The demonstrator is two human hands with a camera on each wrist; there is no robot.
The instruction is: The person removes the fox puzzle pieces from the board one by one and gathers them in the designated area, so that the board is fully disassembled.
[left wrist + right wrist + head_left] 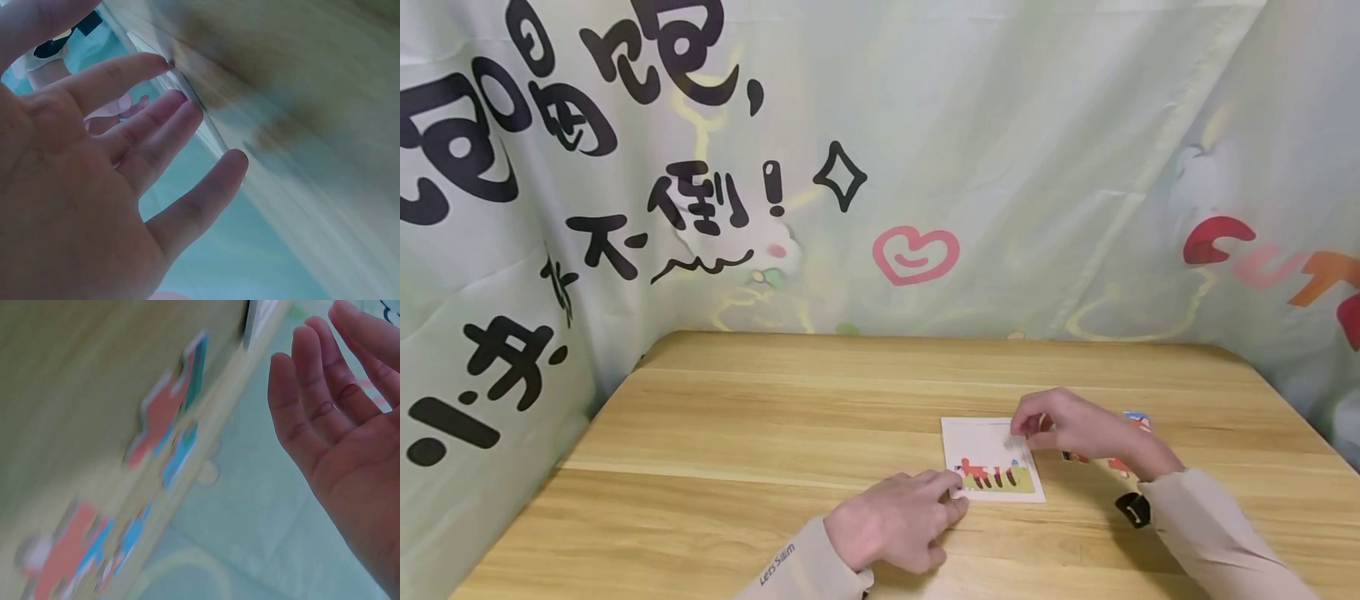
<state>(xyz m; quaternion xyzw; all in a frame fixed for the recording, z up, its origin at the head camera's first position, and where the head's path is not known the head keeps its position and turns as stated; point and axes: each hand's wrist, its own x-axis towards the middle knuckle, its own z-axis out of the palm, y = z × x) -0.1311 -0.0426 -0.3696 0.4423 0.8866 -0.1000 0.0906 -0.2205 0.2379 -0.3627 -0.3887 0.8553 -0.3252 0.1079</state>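
A square jigsaw puzzle board (977,437) with a white border lies on the table, a strip of red, striped and olive pieces (996,478) along its lower part. My left hand (898,517) rests at the board's lower left corner, fingertips on its edge; in the left wrist view its fingers (187,212) are spread and nearly straight. Over the board's upper right edge is my right hand (1067,425), fingers loosely bent. No piece shows in that hand (350,419) in the right wrist view.
Several loose puzzle pieces (164,412) in red and blue lie right of the board, partly hidden under the right forearm in the head view. A black wrist camera (1133,509) sits at the right cuff. The wooden table (737,417) ends at a printed curtain (1000,167) behind.
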